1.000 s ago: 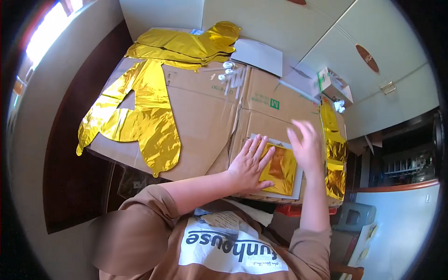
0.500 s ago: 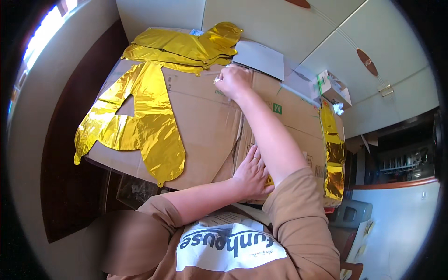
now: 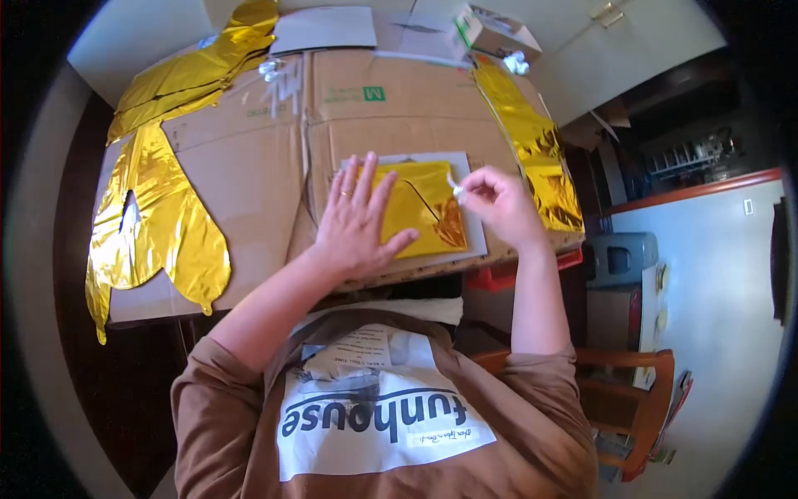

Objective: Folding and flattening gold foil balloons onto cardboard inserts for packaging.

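My left hand lies flat with fingers spread over the left part of a folded gold foil balloon, which rests on a white card. A dark slit-like line runs across the foil. At the foil's right edge, my right hand pinches a small white strip between thumb and fingertips. Further left lies a flat, uninflated gold letter-shaped balloon with a hole in it. Several more gold foil balloons are stacked at the far left.
Cardboard covers the table. More gold foil lies along its right side. At the back are a white sheet, white scraps, an open box and crumpled white paper. A wooden chair stands right.
My right hand has come back from the far middle of the cardboard to the folded foil. My left hand stays flat on the near side. The view has swung to the right.
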The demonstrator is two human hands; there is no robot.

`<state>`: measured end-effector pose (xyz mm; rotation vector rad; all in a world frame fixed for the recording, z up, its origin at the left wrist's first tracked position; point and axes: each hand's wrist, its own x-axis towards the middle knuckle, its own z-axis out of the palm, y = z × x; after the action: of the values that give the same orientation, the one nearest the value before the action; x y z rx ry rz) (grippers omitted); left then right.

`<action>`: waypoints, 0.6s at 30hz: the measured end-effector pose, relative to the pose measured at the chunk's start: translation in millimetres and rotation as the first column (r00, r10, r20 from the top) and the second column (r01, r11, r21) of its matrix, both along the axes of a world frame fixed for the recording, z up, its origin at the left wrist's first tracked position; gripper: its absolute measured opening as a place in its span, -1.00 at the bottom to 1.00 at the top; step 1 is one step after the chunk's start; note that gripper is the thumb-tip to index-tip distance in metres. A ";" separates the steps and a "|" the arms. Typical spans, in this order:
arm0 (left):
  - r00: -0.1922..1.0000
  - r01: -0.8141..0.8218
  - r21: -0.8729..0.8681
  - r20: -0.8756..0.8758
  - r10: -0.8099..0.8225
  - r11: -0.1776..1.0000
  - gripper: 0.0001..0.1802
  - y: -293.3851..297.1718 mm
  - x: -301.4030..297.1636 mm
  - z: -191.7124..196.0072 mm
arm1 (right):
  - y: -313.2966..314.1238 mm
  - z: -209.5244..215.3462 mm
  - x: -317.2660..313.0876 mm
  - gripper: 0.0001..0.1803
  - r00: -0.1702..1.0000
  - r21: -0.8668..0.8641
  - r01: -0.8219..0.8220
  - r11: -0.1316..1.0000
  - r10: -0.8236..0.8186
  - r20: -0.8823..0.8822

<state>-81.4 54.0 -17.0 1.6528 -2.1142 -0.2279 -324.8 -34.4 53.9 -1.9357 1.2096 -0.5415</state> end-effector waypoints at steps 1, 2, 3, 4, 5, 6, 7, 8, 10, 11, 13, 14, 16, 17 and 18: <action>0.999 -0.004 -0.064 -0.047 0.001 0.998 -0.08 0.3 0.3 -2.1 | 17.7 -1.1 -2.6 -0.90 0.990 -0.065 -0.084 0.994 0.091 0.104; 0.997 0.040 -0.083 -0.056 -0.044 0.996 -0.09 0.5 2.2 -0.8 | 30.4 -3.6 -7.2 -0.90 0.989 -0.159 -0.128 0.979 0.138 0.054; 0.995 0.075 -0.102 -0.064 -0.082 0.992 -0.09 1.7 6.4 4.2 | 35.7 -8.1 -7.6 -0.90 0.991 -0.169 -0.132 0.977 0.134 0.002; 0.990 0.109 -0.121 -0.070 -0.119 0.987 -0.10 4.7 9.6 12.0 | 39.7 -12.4 -8.0 -0.89 0.990 -0.180 -0.138 0.974 0.131 -0.050; 0.982 0.175 -0.204 -0.028 -0.184 0.963 -0.15 9.6 11.0 27.9 | 41.0 -17.6 -10.2 -0.88 0.990 -0.199 -0.133 0.971 0.123 -0.062; 0.967 0.251 -0.187 -0.005 -0.256 0.950 -0.17 11.9 13.6 30.0 | 38.0 -25.0 -11.2 -0.88 0.990 -0.220 -0.131 0.967 0.118 -0.075; 0.945 0.326 -0.167 0.017 -0.327 0.931 -0.18 13.0 16.9 30.5 | 35.0 -30.4 -12.5 -0.87 0.990 -0.240 -0.129 0.962 0.111 -0.087; 0.919 0.393 -0.142 0.036 -0.392 0.908 -0.20 14.6 18.3 31.8 | 33.8 -32.6 -12.8 -0.87 0.987 -0.242 -0.139 0.960 0.116 -0.108; 0.902 0.430 -0.127 0.094 -0.421 0.894 -0.28 13.3 16.4 37.5 | 32.3 -33.1 -12.7 -0.86 0.981 -0.246 -0.156 0.956 0.122 -0.148; 0.898 0.437 -0.110 0.119 -0.424 0.893 -0.29 12.1 14.9 38.8 | 31.4 -33.0 -12.6 -0.85 0.981 -0.251 -0.152 0.956 0.115 -0.153; 0.884 0.451 -0.073 0.170 -0.435 0.889 -0.31 10.4 12.3 40.1 | 28.0 -35.2 -12.0 -0.85 0.987 -0.280 -0.134 0.951 0.103 -0.122; 0.880 0.448 -0.054 0.202 -0.430 0.892 -0.31 10.2 10.6 38.4 | 26.7 -36.2 -12.2 -0.85 0.989 -0.293 -0.126 0.948 0.098 -0.108; 0.866 0.442 -0.016 0.267 -0.422 0.897 -0.29 10.5 7.8 34.0 | 25.3 -35.3 -12.8 -0.83 0.982 -0.288 -0.130 0.949 0.083 -0.170; 0.862 0.446 -0.009 0.274 -0.427 0.895 -0.28 10.8 6.4 35.0 | 25.0 -34.6 -12.8 -0.81 0.977 -0.285 -0.132 0.949 0.076 -0.200; 0.857 0.450 -0.003 0.282 -0.431 0.893 -0.27 11.1 4.6 37.3 | 25.3 -34.0 -12.9 -0.81 0.978 -0.269 -0.121 0.955 0.069 -0.195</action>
<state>-76.8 65.1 20.4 1.1900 -2.6670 -0.0632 -337.7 -9.1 19.9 -2.3151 1.1954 -0.5142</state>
